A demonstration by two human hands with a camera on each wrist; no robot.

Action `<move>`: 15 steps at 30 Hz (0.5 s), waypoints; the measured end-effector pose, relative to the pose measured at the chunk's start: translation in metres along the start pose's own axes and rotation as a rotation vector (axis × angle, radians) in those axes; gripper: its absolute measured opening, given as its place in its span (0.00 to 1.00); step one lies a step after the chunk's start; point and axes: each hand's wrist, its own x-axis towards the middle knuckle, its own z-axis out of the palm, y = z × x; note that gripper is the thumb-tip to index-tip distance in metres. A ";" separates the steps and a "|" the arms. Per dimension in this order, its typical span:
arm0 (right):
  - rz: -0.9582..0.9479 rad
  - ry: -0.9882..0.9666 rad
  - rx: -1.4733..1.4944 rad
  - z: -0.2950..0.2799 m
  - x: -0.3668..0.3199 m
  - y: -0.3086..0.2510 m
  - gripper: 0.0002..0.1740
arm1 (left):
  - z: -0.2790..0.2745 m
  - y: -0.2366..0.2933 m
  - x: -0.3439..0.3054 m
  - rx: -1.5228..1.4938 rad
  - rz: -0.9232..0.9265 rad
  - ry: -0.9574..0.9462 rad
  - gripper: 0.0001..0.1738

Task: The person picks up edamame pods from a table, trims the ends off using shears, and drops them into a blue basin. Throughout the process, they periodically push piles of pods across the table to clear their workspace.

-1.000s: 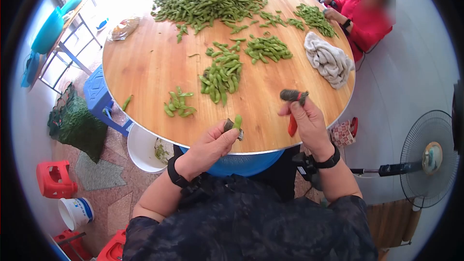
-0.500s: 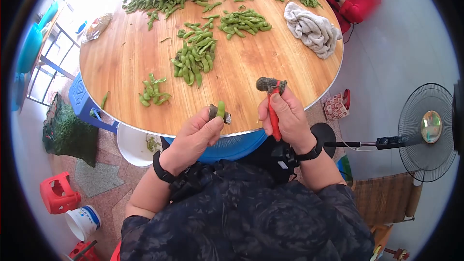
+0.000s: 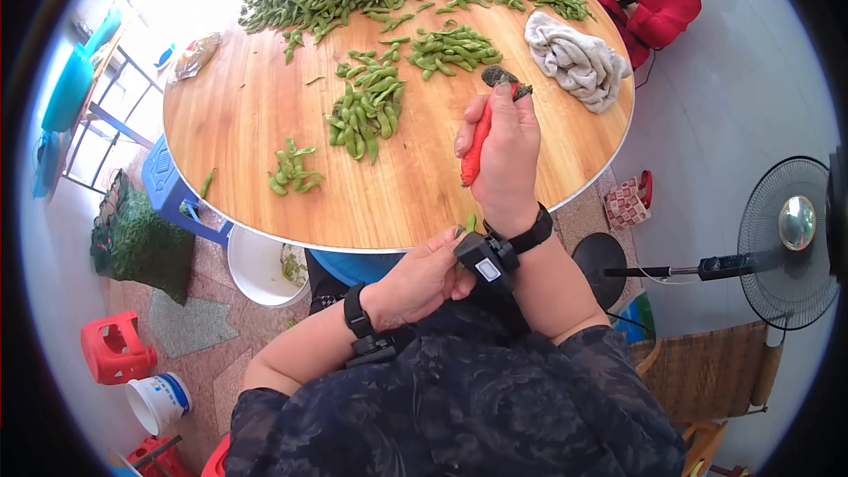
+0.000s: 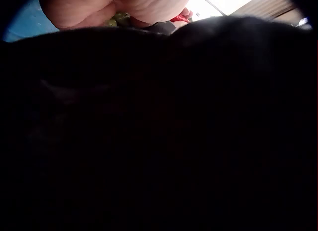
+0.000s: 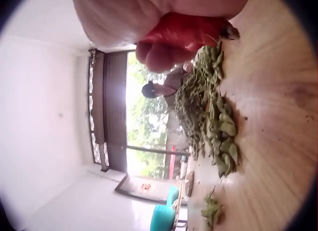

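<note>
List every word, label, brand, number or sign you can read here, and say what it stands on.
No text can be read.
White bucket, blue-and-white label: too small to read.
Black device at the right wrist, white sticker: too small to read.
Pale panel, red marks: too blurred to tell whether they are writing.

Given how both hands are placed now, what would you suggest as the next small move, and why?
I would probably draw the right hand down toward the left hand. The left pinches a green pod near the table edge, while the right grips the red-handled tool farther over the table, so the tool seems too far away to work on the pod.
</note>
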 end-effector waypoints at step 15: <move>-0.532 -0.192 -0.957 -0.015 -0.010 0.006 0.14 | 0.003 -0.011 -0.005 0.074 0.019 0.043 0.12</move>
